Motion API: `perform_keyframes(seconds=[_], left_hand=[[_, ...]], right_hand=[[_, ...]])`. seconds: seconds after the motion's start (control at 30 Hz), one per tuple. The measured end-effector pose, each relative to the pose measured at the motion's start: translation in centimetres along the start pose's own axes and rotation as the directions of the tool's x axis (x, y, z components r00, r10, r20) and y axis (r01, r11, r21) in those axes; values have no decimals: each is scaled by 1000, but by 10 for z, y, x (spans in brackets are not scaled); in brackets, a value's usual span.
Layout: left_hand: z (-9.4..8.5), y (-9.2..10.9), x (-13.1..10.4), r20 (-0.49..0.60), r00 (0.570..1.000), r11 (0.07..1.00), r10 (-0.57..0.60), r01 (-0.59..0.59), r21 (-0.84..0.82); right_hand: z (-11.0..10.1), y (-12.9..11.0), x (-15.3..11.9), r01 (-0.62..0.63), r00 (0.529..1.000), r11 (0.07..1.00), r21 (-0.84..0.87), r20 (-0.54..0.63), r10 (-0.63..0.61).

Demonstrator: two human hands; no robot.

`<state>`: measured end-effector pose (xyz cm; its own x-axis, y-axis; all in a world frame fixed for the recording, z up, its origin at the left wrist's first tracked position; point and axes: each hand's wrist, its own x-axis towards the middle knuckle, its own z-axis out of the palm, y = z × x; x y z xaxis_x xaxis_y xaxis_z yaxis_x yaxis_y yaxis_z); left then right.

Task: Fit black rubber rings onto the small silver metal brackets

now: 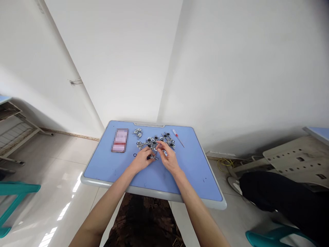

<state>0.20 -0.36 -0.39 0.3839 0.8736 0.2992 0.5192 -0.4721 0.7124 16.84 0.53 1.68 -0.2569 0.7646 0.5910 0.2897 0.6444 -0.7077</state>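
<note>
My left hand (143, 159) rests low over the blue desk, its fingers closed on a small metal fitting (153, 157) with a dark part on it. Just to the right, my right hand (168, 157) has thumb and forefinger pinched together above that fitting; whatever lies in the pinch is too small to make out. Behind both hands is a pile of similar metal fittings (151, 140), many with black round pieces. A few more fittings (138, 131) form a separate cluster at the back left. One black ring (135, 155) lies beside my left hand.
A screwdriver (178, 138) with a red and clear handle lies right of the pile. At the left is a blurred phone-like object (120, 140). The desk (102, 164) stands against a white wall. Another person's dark-clothed leg (264, 190) and teal stools (17, 188) flank it.
</note>
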Motion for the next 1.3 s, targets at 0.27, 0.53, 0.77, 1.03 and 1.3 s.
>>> perform_keyframes(seconds=[0.27,0.53,0.77,1.03,1.3], left_hand=[[1,-2,0,-2,1000,1000,-6,6,-6],[2,-4,1,1,1000,1000,-10,10,11],[0,-2,1,12,1000,1000,6,-6,4],[1,-4,1,15,1000,1000,6,-6,10],[2,-5,2,5,1000,1000,-10,10,-28]], right_hand=[[7,4,0,-3,998,998,-57,-68,-1],[11,7,-1,-39,996,998,-46,-82,35],[4,7,0,6,1000,995,-97,7,-5],[2,6,0,9,1000,999,-46,-14,-9],[7,8,-2,5,998,999,-53,-54,-8]])
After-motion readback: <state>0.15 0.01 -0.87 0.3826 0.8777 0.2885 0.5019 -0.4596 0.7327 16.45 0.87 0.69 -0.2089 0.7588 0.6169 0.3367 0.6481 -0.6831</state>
